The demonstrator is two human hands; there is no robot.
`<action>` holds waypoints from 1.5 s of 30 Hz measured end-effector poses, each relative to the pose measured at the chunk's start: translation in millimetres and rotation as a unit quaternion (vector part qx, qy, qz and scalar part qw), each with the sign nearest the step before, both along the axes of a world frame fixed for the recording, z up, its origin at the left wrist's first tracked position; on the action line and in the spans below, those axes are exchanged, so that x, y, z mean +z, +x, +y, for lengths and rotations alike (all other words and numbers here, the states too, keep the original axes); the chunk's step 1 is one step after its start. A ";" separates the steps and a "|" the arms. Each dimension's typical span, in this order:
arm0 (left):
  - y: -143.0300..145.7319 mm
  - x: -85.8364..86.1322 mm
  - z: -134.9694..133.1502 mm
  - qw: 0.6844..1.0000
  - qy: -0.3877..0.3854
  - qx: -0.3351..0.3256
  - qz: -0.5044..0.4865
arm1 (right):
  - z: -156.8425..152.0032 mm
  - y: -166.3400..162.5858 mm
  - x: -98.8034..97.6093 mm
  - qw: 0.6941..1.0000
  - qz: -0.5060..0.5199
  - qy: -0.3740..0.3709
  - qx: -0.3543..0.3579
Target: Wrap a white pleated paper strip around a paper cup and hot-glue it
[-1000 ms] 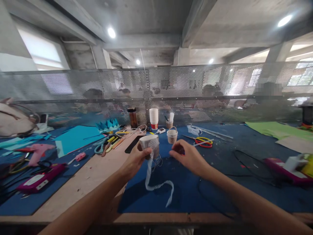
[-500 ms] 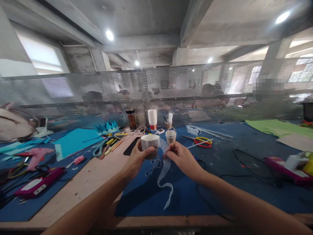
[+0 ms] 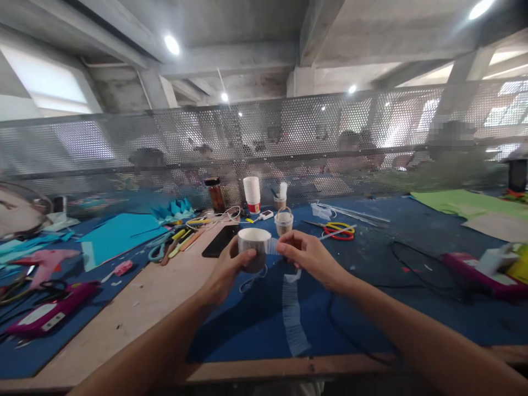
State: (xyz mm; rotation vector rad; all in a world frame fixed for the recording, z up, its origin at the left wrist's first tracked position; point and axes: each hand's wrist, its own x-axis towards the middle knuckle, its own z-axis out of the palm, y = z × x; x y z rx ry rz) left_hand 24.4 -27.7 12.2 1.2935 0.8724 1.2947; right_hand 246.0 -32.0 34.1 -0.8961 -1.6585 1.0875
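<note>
My left hand (image 3: 228, 269) is closed round a greyish-white paper cup (image 3: 252, 254), its open rim facing up. A translucent, finely pleated white strip (image 3: 293, 316) runs from the cup's right side to my right hand (image 3: 309, 254). The thumb and fingers of that hand pinch the strip beside the rim. Below the hand the rest of it hangs down over the blue mat (image 3: 247, 341). Just beyond my hands stands a small pale bucket (image 3: 284, 223) with a looped handle. A loose white cord (image 3: 251, 285) lies below the cup.
A phone (image 3: 220, 241) lies left of the cup. Scissors (image 3: 339, 231) rest to the right. Behind stand stacked paper cups (image 3: 252, 193) and a brown jar (image 3: 215, 195). Blue paper (image 3: 121, 236), a pink glue gun (image 3: 45, 264) and power strips (image 3: 53, 311) lie around. A perforated metal screen (image 3: 198, 132) borders the back.
The strip has gone from a twisted, curling tail to a flatter, wider band. My right hand now holds a stretch of it level beside the cup. The view has shifted slightly.
</note>
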 end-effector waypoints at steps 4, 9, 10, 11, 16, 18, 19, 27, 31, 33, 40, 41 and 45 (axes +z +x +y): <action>-0.9 -0.2 -2.5 1.000 -0.019 -0.020 -0.013 | -0.8 -0.8 1.0 0.999 0.006 0.027 -0.031; -2.3 -5.4 -1.3 0.995 -0.063 -0.064 -0.037 | -1.6 -2.1 0.2 0.997 0.075 -0.015 -0.003; -1.7 -6.8 -0.8 0.994 -0.071 -0.073 -0.038 | -1.5 -2.8 -0.6 0.997 0.078 -0.019 0.002; -0.8 -8.2 -0.4 0.993 -0.077 -0.080 -0.036 | -1.4 -3.6 -1.6 0.997 0.078 -0.022 0.003; 4.0 -11.5 -0.6 0.993 -0.078 -0.092 -0.016 | -0.3 -7.0 -7.2 0.998 0.064 -0.016 -0.020; 3.7 -11.2 -1.2 0.993 -0.083 -0.083 -0.014 | -0.2 -7.6 -8.1 0.997 0.073 -0.016 -0.010; 3.0 -10.9 -1.5 0.993 -0.085 -0.077 -0.015 | -0.1 -7.7 -8.3 0.997 0.079 -0.018 -0.003; -1.2 -7.9 -2.7 0.995 -0.084 -0.052 -0.025 | 0.3 -6.2 -7.0 0.999 0.050 -0.007 -0.003; -2.5 -7.5 -2.7 0.993 -0.087 -0.069 -0.031 | -1.4 -4.9 -7.0 0.998 0.064 -0.006 0.001; -3.5 -7.3 -2.7 0.993 -0.089 -0.070 -0.033 | -2.1 -4.5 -7.3 0.997 0.071 -0.005 0.007; -3.9 -3.7 -5.1 0.990 -0.097 -0.090 -0.048 | -1.5 -2.9 -8.0 0.998 0.058 0.011 -0.001; -3.7 -3.2 -5.5 0.990 -0.098 -0.092 -0.051 | -1.3 -2.7 -8.0 0.999 0.052 0.013 -0.002; -3.2 -2.6 -6.0 0.988 -0.105 -0.093 -0.062 | -2.1 -2.9 -7.4 0.999 0.052 0.014 -0.003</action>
